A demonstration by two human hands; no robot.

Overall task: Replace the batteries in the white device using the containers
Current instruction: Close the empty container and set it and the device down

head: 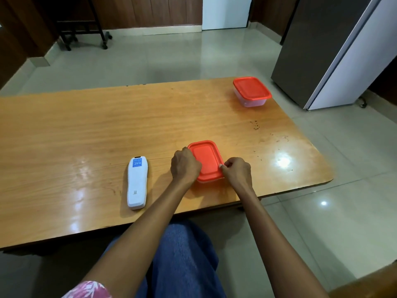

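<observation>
A white remote-like device (137, 182) lies back side up near the front edge of the wooden table (86, 125), with a blue label at its far end. To its right stands a small clear container with a red lid (207, 161). My left hand (184, 166) grips the container's left side. My right hand (237, 171) pinches the lid's right front corner. The lid sits flat on the container. A second clear container with a red lid (251, 91), closed, stands at the table's far right corner.
Dark specks (255, 125) dot the table's right part. A grey and white refrigerator (335, 52) stands beyond the table's right end. A black wheeled stand (86, 29) is at the far left on the tiled floor.
</observation>
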